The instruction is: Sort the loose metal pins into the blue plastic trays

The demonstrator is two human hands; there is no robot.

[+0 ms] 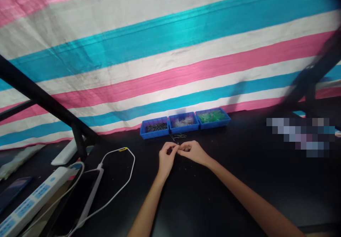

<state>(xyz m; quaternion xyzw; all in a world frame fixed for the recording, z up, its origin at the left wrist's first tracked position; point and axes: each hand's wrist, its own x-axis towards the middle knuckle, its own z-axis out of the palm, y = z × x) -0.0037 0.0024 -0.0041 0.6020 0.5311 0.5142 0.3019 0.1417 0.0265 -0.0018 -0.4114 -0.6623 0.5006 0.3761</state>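
My left hand (166, 157) and my right hand (194, 152) meet over the black table, fingertips pinched together. Whatever lies between the fingertips is too small and too covered to name. Just beyond them are several thin, screw-like metal pieces (179, 136) on the tabletop. Behind these stand three blue bins side by side. In the left bin (154, 134) are many dark, thin, screw-like pieces. Clear whitish plastic pieces fill the middle bin (185, 127), and green plastic pieces the right bin (214, 124).
To the left lie a white power strip (33, 203), a tablet-like device (77, 198), a phone (13, 190) and a looped white cable (133, 162). A black frame bar (45, 95) slants down there. Striped sheeting (170, 59) hangs behind the bins. A blurred-out patch covers the right side.
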